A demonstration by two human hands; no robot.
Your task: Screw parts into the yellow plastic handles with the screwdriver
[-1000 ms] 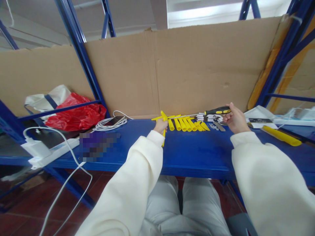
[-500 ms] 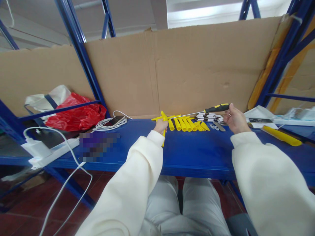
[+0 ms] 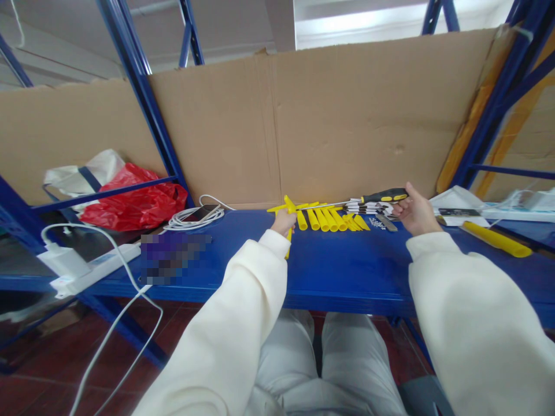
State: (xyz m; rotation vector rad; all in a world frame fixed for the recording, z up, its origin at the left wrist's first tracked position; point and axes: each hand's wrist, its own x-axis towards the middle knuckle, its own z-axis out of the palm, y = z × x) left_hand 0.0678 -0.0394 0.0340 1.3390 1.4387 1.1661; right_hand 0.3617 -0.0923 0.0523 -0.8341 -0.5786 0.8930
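My left hand (image 3: 284, 222) is closed around a yellow plastic piece (image 3: 289, 203) whose ends stick out above and below the fist. In my right hand (image 3: 414, 212) is the end of a screwdriver (image 3: 384, 196) with a black and yellow handle. Its long metal shaft points left, and its tip reaches the yellow piece near my left hand; the exact contact is too small to make out. Several yellow tube-like parts (image 3: 323, 221) lie in a row on the blue shelf between my hands. Smaller flat yellow pieces (image 3: 361, 222) are at the row's right end.
Black-and-white packets (image 3: 367, 207) and a grey strip-like tool (image 3: 385, 223) lie near my right hand. Another yellow piece (image 3: 498, 240) is at the far right. On the left are a coiled white cable (image 3: 195, 217), a power strip (image 3: 99, 268) and a red bag (image 3: 136, 199). Cardboard (image 3: 347, 127) stands behind.
The screwdriver handle has turned in my right hand and its butt sits slightly lower. My fingers have shifted on it. My left hand stays in the same place.
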